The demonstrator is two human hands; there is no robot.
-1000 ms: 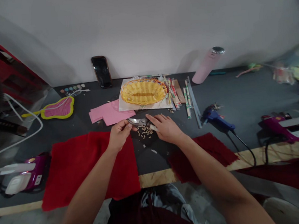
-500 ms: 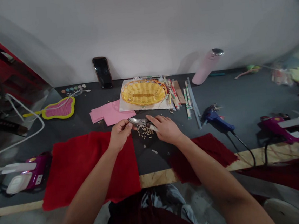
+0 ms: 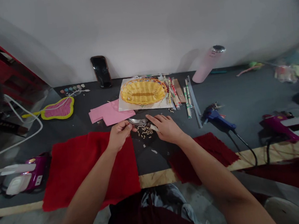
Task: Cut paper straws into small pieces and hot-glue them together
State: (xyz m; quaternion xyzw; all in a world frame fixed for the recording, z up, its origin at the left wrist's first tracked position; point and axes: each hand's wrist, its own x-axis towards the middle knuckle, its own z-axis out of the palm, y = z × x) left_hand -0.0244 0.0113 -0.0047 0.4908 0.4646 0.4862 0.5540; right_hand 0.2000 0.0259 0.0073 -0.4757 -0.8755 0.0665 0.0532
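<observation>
My right hand [image 3: 167,128] is wrapped round the pale handles of a pair of pruning shears [image 3: 139,121], whose metal blades point left. At the blade tip my left hand [image 3: 120,133] is closed in a pinch; whatever lies between its fingers is too small to make out. Below the shears, many small pale cut pieces [image 3: 145,132] lie scattered on the dark table. Pink sheets [image 3: 109,113] lie just behind my left hand. A yellow woven basket [image 3: 143,92] stands on a white sheet behind the shears.
Red cloth [image 3: 91,167] lies at the front left, darker red cloth [image 3: 214,151] at the right. A blue glue gun [image 3: 220,120], pink bottle [image 3: 208,64], wrapped sticks [image 3: 187,99] and phone [image 3: 101,71] stand or lie around. Purple devices [image 3: 40,168] sit at both sides.
The view has shifted very slightly. Both hands and the shears hold nearly the same pose as before.
</observation>
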